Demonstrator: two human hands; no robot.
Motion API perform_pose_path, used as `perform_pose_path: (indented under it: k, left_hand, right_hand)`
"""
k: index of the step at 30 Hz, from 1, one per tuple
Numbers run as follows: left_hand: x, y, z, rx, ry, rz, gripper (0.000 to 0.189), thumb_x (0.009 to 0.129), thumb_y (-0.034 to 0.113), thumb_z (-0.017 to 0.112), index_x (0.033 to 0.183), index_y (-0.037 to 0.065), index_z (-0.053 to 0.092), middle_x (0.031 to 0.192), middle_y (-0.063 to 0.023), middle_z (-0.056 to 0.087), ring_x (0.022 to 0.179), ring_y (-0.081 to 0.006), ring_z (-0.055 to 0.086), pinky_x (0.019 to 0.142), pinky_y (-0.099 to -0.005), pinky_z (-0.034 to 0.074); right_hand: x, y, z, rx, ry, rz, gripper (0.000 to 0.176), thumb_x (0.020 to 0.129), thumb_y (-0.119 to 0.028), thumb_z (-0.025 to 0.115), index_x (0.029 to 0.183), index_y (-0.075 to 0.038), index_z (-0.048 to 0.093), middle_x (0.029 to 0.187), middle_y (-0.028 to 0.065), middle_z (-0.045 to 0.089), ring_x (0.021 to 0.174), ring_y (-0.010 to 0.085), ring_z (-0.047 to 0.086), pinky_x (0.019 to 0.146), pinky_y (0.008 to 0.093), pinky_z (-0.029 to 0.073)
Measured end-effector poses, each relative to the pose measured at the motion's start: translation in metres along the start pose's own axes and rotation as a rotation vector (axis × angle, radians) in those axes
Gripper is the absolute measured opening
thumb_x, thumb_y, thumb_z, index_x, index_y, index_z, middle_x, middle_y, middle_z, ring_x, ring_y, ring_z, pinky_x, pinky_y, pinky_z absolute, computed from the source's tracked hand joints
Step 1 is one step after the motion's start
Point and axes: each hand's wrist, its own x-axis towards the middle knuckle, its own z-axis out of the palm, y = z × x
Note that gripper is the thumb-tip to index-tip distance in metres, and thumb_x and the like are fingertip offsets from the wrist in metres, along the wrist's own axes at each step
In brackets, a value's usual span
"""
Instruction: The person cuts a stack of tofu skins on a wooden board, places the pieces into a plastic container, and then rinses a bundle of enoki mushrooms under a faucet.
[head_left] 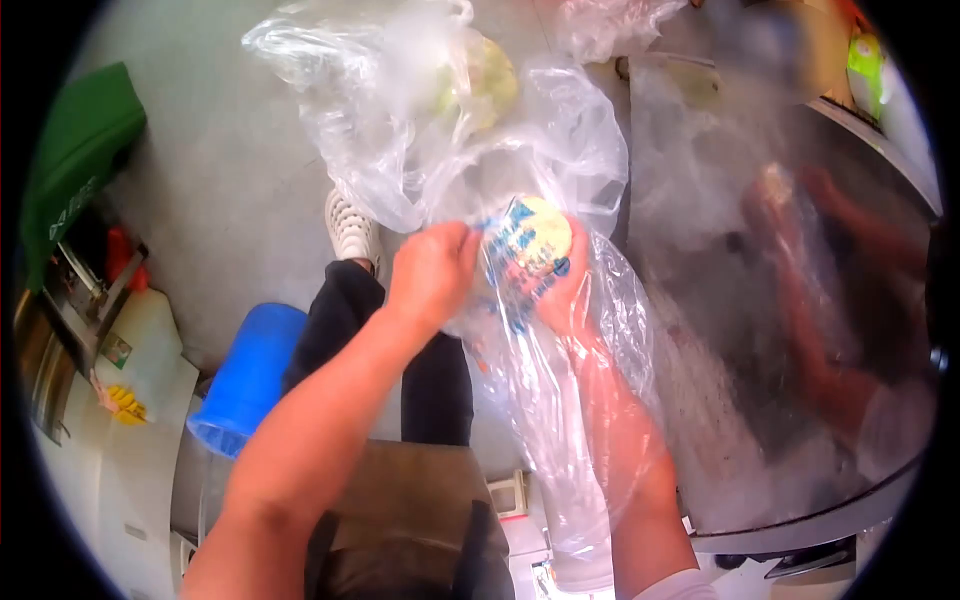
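Observation:
My left hand [432,272] is closed, its fingertips pinching the edge of a clear plastic bag [515,365] with blue print. My right hand [570,290] and forearm are seen through the plastic, which hangs round them like a sleeve. Its fingers curl round a round, pale yellow thing [548,232] whose kind I cannot make out. Part of it is hidden by the blue print. Just beyond, more clear plastic bags [385,115] lie crumpled, and a pale green, rounded thing [490,85] shows among them.
A blue bucket [262,350] lies tilted at left, below a green bin [85,160]. A white plastic jug [150,325] stands near yellow gloves or rubber [125,403]. At right a dark shiny panel [780,330] mirrors my arm. A white shoe [350,228] rests on the grey floor.

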Motion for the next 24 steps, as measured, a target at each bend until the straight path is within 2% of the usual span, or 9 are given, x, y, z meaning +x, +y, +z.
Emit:
perform_pose_path:
  k: [3,6,9,12,14,18,20,23,24]
  left_hand:
    - [0.026,-0.007,0.003,-0.061,0.096,-0.063,0.03,0.09,0.024,0.057,0.074,-0.001,0.062,0.077,-0.0261,0.06,0.076,-0.0451,0.058,0.069,-0.0496,0.046]
    - [0.066,-0.018,0.014,-0.127,0.101,-0.243,0.033,0.09,0.026,0.056,0.075,-0.003,0.064,0.079,-0.0269,0.062,0.08,-0.0453,0.059,0.073,-0.0493,0.046]
    - [0.096,-0.04,0.021,-0.013,0.074,-0.302,0.035,0.09,0.027,0.054,0.077,-0.004,0.065,0.082,-0.0271,0.063,0.085,-0.0449,0.06,0.077,-0.0483,0.047]
    - [0.103,-0.081,0.042,0.142,0.134,-0.266,0.034,0.089,0.025,0.054,0.078,-0.004,0.066,0.084,-0.0268,0.065,0.088,-0.0442,0.061,0.08,-0.0479,0.047]
    - [0.101,-0.094,0.05,0.126,0.215,-0.346,0.033,0.089,0.024,0.053,0.078,-0.004,0.066,0.085,-0.0267,0.065,0.087,-0.0442,0.061,0.08,-0.0484,0.047]
    - [0.095,-0.129,0.065,0.195,0.195,-0.27,0.038,0.091,0.028,0.05,0.081,-0.004,0.067,0.082,-0.0272,0.064,0.085,-0.0435,0.062,0.079,-0.05,0.047]
    - [0.089,-0.114,0.058,-0.143,0.039,-0.428,0.044,0.093,0.035,0.048,0.096,-0.005,0.066,0.091,-0.0271,0.065,0.092,-0.042,0.063,0.084,-0.0468,0.048]
    - [0.074,-0.085,0.048,0.125,0.227,-0.346,0.048,0.092,0.035,0.053,0.113,-0.007,0.06,0.105,-0.0269,0.064,0.101,-0.0406,0.061,0.092,-0.0417,0.046]
    - [0.063,-0.072,0.039,0.116,0.203,-0.255,0.048,0.092,0.033,0.054,0.117,-0.008,0.058,0.109,-0.0262,0.063,0.104,-0.0392,0.06,0.094,-0.04,0.045]
  right_hand:
    - [-0.021,0.023,0.004,-0.073,0.113,-0.117,0.081,0.07,-0.006,0.08,0.135,-0.001,0.033,0.121,0.0121,0.05,0.109,0.0234,0.054,0.092,0.0356,0.048]
    - [-0.033,0.025,-0.008,0.421,0.001,0.265,0.089,0.065,-0.009,0.083,0.136,-0.002,0.03,0.127,0.016,0.048,0.113,0.0271,0.053,0.093,0.0381,0.048]
    - [-0.069,-0.009,-0.02,-0.161,-0.018,-0.399,0.093,0.063,-0.02,0.086,0.136,-0.002,0.031,0.132,0.0195,0.045,0.119,0.0304,0.051,0.097,0.0413,0.046]
    - [-0.103,-0.024,-0.047,-0.246,0.15,-0.315,0.09,0.064,-0.021,0.085,0.135,0.001,0.034,0.13,0.0184,0.048,0.118,0.0303,0.052,0.098,0.0419,0.046]
    - [-0.123,-0.045,-0.06,-0.064,0.343,-0.24,0.085,0.062,-0.018,0.084,0.132,0.004,0.04,0.124,0.0172,0.054,0.115,0.0296,0.055,0.097,0.0414,0.048]
    - [-0.136,-0.061,-0.102,0.429,0.462,-0.196,0.084,0.072,-0.036,0.077,0.138,-0.003,0.038,0.135,0.015,0.047,0.123,0.0304,0.049,0.103,0.0454,0.043]
    - [-0.139,-0.067,-0.118,0.637,0.543,-0.219,0.082,0.076,-0.042,0.072,0.14,-0.004,0.038,0.138,0.013,0.048,0.125,0.0313,0.048,0.107,0.0461,0.04]
    - [-0.142,-0.089,-0.126,0.778,0.543,-0.294,0.079,0.078,-0.045,0.068,0.14,-0.006,0.039,0.139,0.0109,0.048,0.127,0.0318,0.046,0.11,0.0465,0.035]
    - [-0.145,-0.093,-0.129,0.838,0.527,-0.322,0.077,0.079,-0.044,0.067,0.141,-0.007,0.039,0.139,0.0112,0.048,0.128,0.0328,0.045,0.109,0.0485,0.036]
